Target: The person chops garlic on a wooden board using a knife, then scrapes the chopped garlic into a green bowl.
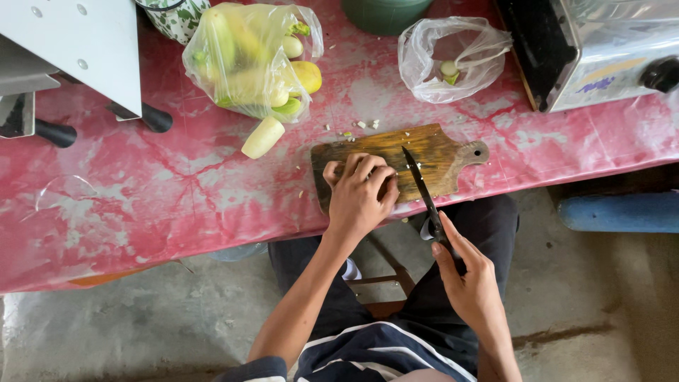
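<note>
A dark wooden cutting board (442,152) with a short handle lies at the near edge of the red-covered table (141,191). My left hand (359,194) rests on the board with its fingers curled down over something I cannot make out. My right hand (470,279) grips the black handle of a long knife (423,191), below the table edge. The blade points away from me, and its tip reaches the board just right of my left fingers.
A clear bag of pale yellow-green vegetables (251,60) lies behind the board, one loose piece (263,137) beside it. A smaller bag with scraps (449,60) sits to the right, next to a metal appliance (601,49). A grey machine (71,56) stands far left. Small bits litter the cloth.
</note>
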